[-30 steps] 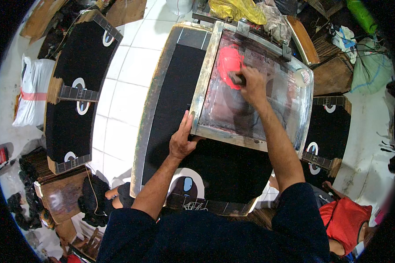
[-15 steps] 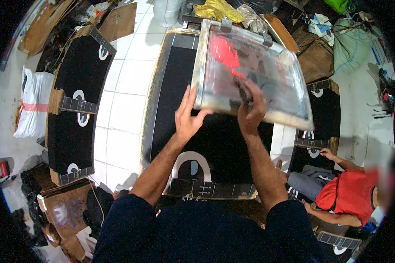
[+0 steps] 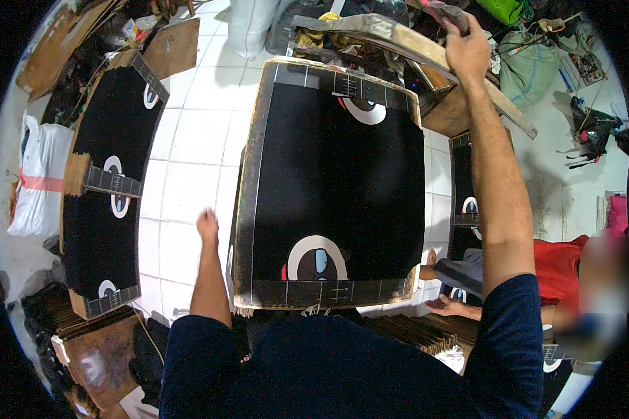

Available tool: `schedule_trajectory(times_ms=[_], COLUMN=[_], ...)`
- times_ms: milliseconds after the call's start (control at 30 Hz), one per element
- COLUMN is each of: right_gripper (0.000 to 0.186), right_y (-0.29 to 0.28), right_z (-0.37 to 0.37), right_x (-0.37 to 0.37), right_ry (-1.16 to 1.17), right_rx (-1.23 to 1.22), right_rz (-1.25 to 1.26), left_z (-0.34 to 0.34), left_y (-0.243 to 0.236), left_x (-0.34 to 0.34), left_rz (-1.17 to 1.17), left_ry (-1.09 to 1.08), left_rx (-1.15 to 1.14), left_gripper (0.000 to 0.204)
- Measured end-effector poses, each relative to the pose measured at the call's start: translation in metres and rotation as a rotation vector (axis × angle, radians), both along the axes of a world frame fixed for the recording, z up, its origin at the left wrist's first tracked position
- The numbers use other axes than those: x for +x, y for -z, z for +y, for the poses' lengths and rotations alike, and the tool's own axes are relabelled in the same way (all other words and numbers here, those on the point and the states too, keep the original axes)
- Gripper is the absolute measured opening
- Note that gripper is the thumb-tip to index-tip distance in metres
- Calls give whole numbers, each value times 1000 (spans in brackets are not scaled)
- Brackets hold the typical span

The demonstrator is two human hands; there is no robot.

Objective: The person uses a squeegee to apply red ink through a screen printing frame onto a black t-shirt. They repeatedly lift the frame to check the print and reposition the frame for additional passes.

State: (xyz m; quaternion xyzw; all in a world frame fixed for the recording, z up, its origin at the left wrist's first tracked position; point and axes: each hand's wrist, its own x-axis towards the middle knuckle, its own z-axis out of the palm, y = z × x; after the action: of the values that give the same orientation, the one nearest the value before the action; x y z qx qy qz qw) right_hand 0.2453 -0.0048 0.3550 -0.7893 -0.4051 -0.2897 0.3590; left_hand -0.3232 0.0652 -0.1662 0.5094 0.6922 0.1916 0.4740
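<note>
Gripping the raised screen frame (image 3: 398, 35) at far right, the right hand (image 3: 466, 47); left hand (image 3: 207, 227) hangs empty left of the board (image 3: 332, 181).

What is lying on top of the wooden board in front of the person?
A black cloth panel with round white prints covers the wooden board. Only the board's worn edges show; its surface under the cloth is hidden. The right hand holds the lifted screen frame.

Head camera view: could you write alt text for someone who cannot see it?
Seen from above, a person's right hand lifts a framed printing screen off a black printed board, while the left hand hangs open and empty over the white tiled floor. A similar board lies at left; another person in red sits at right.
</note>
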Motion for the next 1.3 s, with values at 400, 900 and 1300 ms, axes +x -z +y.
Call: schedule_trajectory(times_ms=[400, 900, 1300], right_gripper=[48, 53, 58], right_y=[-33, -48, -51], right_z=[29, 42, 46], right_x=[58, 73, 70], right_ry=[96, 174, 51], right_rx=[-53, -136, -146], right_rz=[-40, -119, -34], left_z=[-266, -204, -48], left_y=[74, 16, -255], left_x=[-121, -184, 8], left_rz=[363, 756, 18], left_ry=[401, 393, -98], left_rx=[101, -134, 843], left_gripper=[43, 31, 19])
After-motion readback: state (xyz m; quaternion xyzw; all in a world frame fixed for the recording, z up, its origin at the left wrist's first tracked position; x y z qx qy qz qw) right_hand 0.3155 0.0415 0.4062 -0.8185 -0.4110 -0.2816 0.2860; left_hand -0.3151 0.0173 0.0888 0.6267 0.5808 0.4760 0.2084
